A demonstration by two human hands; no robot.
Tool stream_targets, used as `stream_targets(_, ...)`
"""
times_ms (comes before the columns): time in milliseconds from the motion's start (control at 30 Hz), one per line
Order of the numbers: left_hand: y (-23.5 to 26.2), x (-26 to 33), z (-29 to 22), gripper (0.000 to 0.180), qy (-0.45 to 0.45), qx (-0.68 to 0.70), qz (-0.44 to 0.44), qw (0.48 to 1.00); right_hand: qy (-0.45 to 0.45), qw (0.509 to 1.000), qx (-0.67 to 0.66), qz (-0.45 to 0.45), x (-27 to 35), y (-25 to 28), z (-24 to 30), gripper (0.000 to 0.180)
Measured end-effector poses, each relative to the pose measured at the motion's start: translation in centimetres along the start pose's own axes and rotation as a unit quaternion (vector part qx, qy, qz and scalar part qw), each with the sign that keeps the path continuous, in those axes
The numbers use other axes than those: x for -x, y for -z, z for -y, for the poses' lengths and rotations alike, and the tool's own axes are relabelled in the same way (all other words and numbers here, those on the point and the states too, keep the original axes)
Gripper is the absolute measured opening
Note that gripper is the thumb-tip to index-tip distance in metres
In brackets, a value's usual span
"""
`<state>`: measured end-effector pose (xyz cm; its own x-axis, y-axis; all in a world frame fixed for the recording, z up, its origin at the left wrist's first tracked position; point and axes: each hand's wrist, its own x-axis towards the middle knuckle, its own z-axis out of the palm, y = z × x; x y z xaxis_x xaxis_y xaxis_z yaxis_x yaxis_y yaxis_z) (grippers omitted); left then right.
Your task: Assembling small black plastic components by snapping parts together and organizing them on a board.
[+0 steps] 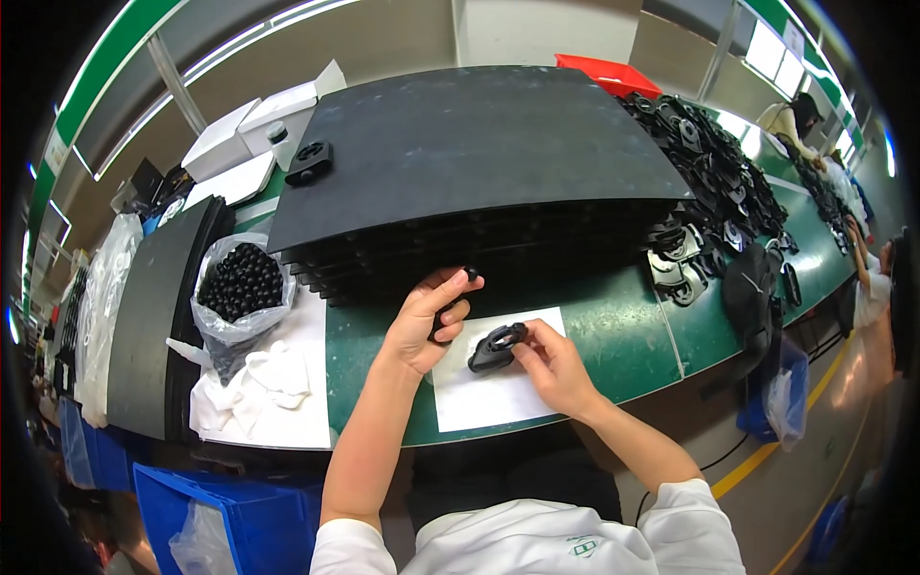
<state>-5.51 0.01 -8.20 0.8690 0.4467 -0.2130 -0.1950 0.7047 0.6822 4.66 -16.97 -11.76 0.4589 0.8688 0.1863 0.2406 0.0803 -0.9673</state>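
My left hand (428, 324) pinches a small black ball (471, 274) between thumb and forefinger, in front of the dark stack. Its other fingers curl around something dark in the palm, which I cannot make out. Lower and to the right, my right hand (556, 369) grips the edge of a black plastic part (491, 355) with a ring-shaped opening. This part is tilted up over a white paper sheet (479, 410) at the table's near edge. The ball and the plastic part are apart.
A tall stack of black trays (460, 144) stands ahead, with a similar part (310, 163) on top. At left, a plastic bag (235, 331) holds many black balls beside a white cloth (273, 379). Black parts (709, 172) are heaped right; a blue bin (182, 508) sits lower left.
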Motion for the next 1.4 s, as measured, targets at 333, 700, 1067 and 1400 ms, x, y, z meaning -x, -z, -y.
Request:
stream_targets(333,-0.3,0.1,-0.1,0.02,-0.001,-0.008,-0.001,1.0,0.126,0.977,0.165,0.048,0.2,-0.4,1.4,0.017)
stream_targets(700,-0.4,0.1,0.3,0.015,0.01,-0.057,0.037,0.998,-0.164,0.864,-0.468,0.081,-1.0,2.6,0.0,0.018)
stream_targets(1067,-0.8,0.6,0.5,0.026,0.013,-0.094,0.082,0.992,-0.004,0.919,-0.389,0.061,-2.7,4.2,0.8,0.019)
stream_targets(1400,-0.9,0.6,0.4,0.023,0.02,-0.077,0.08,0.994,0.458,0.858,0.233,0.005,-3.0,5.3,3.4,0.021)
